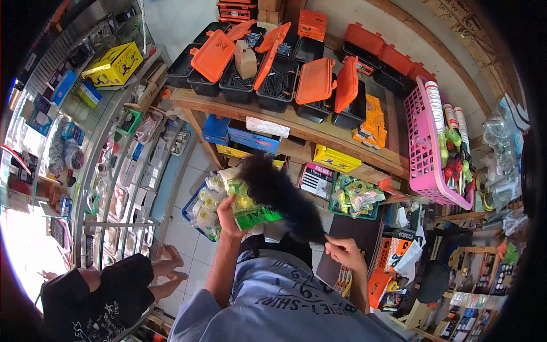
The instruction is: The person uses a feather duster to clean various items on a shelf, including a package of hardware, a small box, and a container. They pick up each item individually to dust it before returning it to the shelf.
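Observation:
My left hand (229, 219) is closed on the edge of a plastic packet (250, 206) with a bright green printed band and pale yellow-green contents. A dark, fluffy feather duster (282, 196) lies across the packet in this view, its far end over the packet's upper part and slightly smeared by motion. The thin handle end of the duster is in my right hand (345, 253), fingers wrapped round it. Just beyond my left hand, a blue basket (188, 214) holds several clear packs of round, yellow-green items.
A wooden shelf (273, 122) ahead carries black bins with orange lids (215, 56). At its right end stands a pink basket (419, 142) of tubes and bottles. A glass display case (122, 188) runs along the left, where another person (99, 296) is close by.

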A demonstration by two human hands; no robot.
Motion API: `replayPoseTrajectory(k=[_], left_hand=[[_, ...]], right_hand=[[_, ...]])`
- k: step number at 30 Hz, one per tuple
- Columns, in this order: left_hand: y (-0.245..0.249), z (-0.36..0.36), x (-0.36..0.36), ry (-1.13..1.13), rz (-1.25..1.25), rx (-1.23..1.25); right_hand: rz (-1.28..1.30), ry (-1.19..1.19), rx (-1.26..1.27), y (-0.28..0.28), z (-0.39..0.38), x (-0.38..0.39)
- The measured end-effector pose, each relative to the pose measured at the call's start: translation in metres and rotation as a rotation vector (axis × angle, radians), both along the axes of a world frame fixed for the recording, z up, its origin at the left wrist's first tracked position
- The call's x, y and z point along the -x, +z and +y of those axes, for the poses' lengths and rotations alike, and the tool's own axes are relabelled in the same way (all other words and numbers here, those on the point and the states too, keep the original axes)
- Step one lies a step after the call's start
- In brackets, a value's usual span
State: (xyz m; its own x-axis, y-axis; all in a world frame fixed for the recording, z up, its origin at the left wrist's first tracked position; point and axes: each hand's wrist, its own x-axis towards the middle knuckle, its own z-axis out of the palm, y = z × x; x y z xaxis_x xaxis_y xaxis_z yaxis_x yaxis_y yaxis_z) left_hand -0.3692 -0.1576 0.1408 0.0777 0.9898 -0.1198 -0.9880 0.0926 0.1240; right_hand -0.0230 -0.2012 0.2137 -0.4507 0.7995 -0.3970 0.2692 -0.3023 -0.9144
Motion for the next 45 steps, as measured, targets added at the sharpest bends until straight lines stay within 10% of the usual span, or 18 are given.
replayPoseTrajectory(k=[12,23,24,32,45], left_hand=[[0.017,0.019,-0.006,0.163,0.08,0.183],[0.034,0.021,-0.004,0.182,-0.141,-0.172],[0.035,0.014,-0.009,0.229,-0.004,0.153],[0.002,0.009,0.001,0.294,-0.117,0.119],[-0.008,-0.02,-0.068,-0.181,-0.189,0.152]], right_hand=[[-0.126,0.156,0.001,0.005,-0.007,-0.001],[-0.061,0.171,-0.067,-0.01,-0.018,0.01],[-0.039,0.047,0.0,-0.008,-0.02,0.013],[0.01,-0.029,-0.084,-0.027,-0.024,0.023],[0.062,-0.282,-0.26,-0.001,0.023,0.097]])
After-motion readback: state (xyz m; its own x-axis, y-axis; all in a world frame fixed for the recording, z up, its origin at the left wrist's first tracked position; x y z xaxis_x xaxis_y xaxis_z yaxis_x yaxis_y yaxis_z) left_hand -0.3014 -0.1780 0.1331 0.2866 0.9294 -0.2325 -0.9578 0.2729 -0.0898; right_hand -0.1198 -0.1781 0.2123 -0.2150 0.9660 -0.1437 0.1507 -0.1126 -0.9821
